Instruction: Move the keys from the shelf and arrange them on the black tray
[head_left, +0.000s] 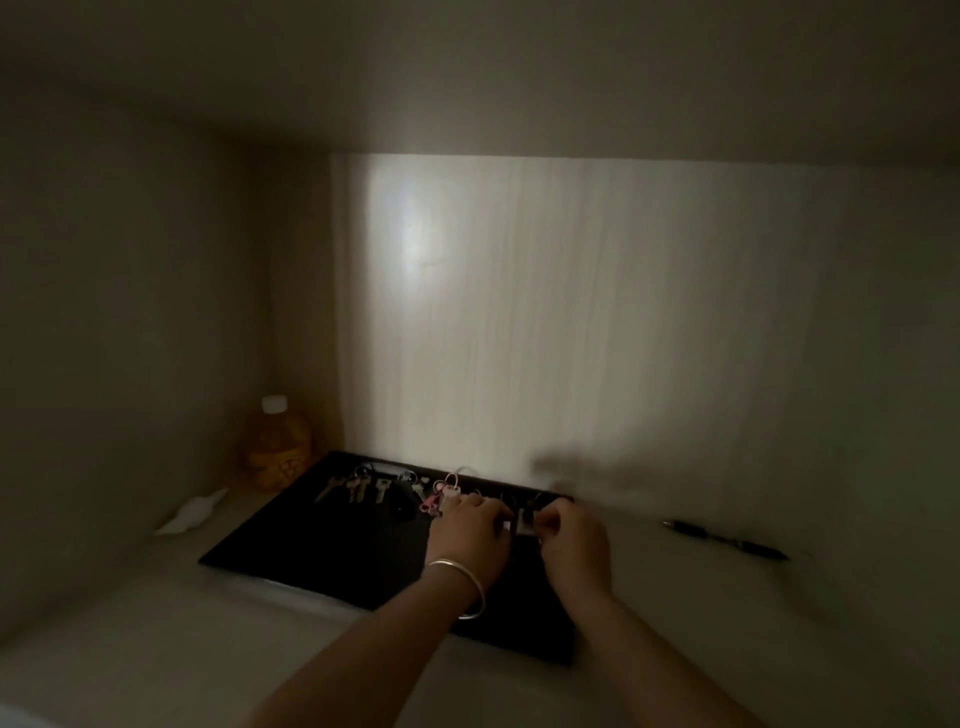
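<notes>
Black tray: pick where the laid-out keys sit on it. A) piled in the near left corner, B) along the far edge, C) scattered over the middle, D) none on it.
B: the keys lie in a row along the far edge of the black tray, near the back wall, with both hands working at that row's right end.

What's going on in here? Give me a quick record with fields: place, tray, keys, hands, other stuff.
place: dim shelf compartment with a pale back wall
tray: black tray flat on the shelf
keys: keys in a row along the tray's far edge
left hand: left hand, bangle on wrist, over the tray
right hand: right hand, both hands pinching a small item, too dark to identify
other: yellow bottle back left; white object; dark pen right
</notes>
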